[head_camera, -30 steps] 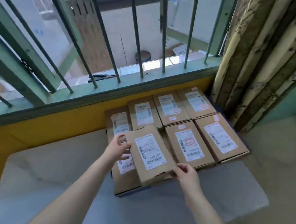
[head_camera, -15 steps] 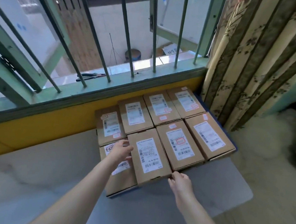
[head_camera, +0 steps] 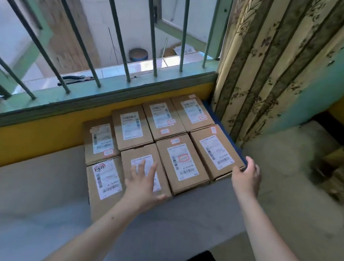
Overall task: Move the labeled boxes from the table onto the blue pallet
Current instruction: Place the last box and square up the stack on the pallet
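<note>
Eight labeled boxes [head_camera: 181, 164] lie flat in two rows of four, side by side and touching, below the window [head_camera: 117, 39]. A blue pallet [head_camera: 232, 144] shows only as a thin blue edge along the right side of the boxes. The grey surface [head_camera: 34, 179] lies in front of them and to the left.

The left hand [head_camera: 143, 185] rests flat on the label of the second box in the near row, its fingers [head_camera: 140, 168] straight and a little spread. The right hand [head_camera: 247, 176] is at the near right corner of the rightmost box, with fingers loosely bent and close together; I cannot tell if they touch the box.

A striped curtain [head_camera: 279, 67] hangs at the right. Pliers [head_camera: 76, 79] lie on the sill outside the bars.
</note>
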